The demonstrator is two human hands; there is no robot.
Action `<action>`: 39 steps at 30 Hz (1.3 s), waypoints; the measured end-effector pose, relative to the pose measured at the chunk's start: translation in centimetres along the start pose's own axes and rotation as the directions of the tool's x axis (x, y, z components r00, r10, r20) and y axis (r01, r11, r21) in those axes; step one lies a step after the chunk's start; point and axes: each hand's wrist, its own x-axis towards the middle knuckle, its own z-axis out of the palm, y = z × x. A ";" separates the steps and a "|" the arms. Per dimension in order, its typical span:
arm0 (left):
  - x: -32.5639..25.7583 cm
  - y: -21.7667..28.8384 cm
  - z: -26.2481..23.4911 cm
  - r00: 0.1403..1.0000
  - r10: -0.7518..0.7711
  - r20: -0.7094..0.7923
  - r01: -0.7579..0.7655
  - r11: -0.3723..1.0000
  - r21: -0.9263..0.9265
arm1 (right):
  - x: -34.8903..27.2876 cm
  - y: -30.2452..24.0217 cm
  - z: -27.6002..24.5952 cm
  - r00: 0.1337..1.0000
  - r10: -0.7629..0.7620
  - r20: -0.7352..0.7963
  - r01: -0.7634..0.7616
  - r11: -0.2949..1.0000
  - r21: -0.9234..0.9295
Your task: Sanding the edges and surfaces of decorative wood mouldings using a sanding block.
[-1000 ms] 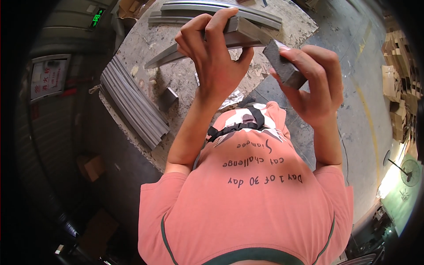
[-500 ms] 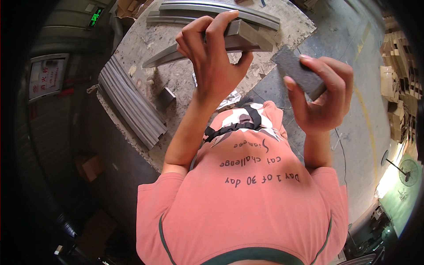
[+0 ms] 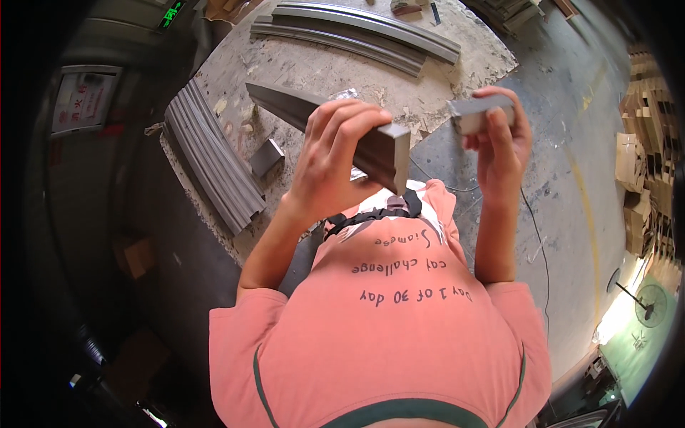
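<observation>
My left hand (image 3: 330,167) grips a long grey metal profile bar (image 3: 285,105) near its cut end, which points toward my chest; the rest of the bar runs back over the dusty workbench (image 3: 314,68). My right hand (image 3: 499,143) holds a short grey metal block (image 3: 477,113) upright between fingers and thumb, raised to the right of the bar's end and apart from it. My salmon shirt fills the lower view.
On the workbench lie two long curved grey profiles (image 3: 357,32), a stack of ribbed grey profiles (image 3: 210,167) along the left edge and a small metal offcut (image 3: 266,157). A cable (image 3: 531,221) trails over the concrete floor. Cardboard boxes (image 3: 642,143) stand at right.
My left hand has drawn the long bar down toward my chest. My right hand has turned the short block and lifted it, moving it away from the bar's end.
</observation>
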 end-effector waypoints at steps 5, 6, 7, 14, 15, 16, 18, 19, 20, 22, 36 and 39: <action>-2.4 1.5 -0.5 0.999 -0.019 0.030 0.018 0.999 0.041 | 2.4 6.5 1.7 0.892 0.377 0.250 -0.451 0.692 0.564; -3.0 1.7 -0.6 0.998 -0.020 0.052 0.017 0.998 0.056 | 2.4 8.0 2.4 0.844 0.390 0.367 -0.535 0.567 0.627; -3.7 1.9 -0.6 0.997 -0.025 0.070 0.020 0.997 0.070 | 2.3 8.8 3.4 0.797 0.437 0.418 -0.601 0.501 0.623; -6.8 3.5 -1.0 0.992 -0.125 -0.036 0.127 0.988 0.082 | 1.3 9.0 9.8 0.691 0.409 0.596 -0.722 0.380 0.577; -7.0 3.8 -1.2 0.981 -0.155 -0.118 0.164 0.984 0.073 | 1.3 8.8 10.2 0.697 0.379 0.608 -0.717 0.367 0.593; -7.8 3.8 -1.3 0.970 -0.187 -0.152 0.202 0.976 0.084 | 1.2 8.5 10.8 0.702 0.370 0.609 -0.713 0.367 0.598; -8.8 4.1 -1.5 0.951 -0.176 -0.254 0.224 0.959 0.174 | 0.8 7.4 12.3 0.690 0.383 0.614 -0.724 0.373 0.581; -8.8 4.5 -1.2 0.933 -0.147 -0.328 0.232 0.943 0.237 | 0.6 7.1 13.2 0.689 0.397 0.606 -0.724 0.385 0.572; -9.5 4.1 -0.6 0.900 -0.095 -0.425 0.243 0.919 0.310 | 0.4 7.2 14.0 0.678 0.388 0.625 -0.736 0.360 0.574; -10.5 2.6 -0.1 0.819 -0.075 -0.568 0.335 0.868 0.368 | 0.1 6.8 15.5 0.670 0.365 0.646 -0.741 0.382 0.552; -11.3 2.1 -3.6 0.593 -0.146 -0.792 0.445 0.879 0.172 | -1.1 0.2 17.7 0.691 -0.238 0.683 0.127 0.970 0.209; -12.7 1.6 -3.2 0.610 -0.140 -0.780 0.478 0.850 0.220 | -2.1 -0.6 19.2 0.654 -0.168 0.738 0.056 0.983 0.175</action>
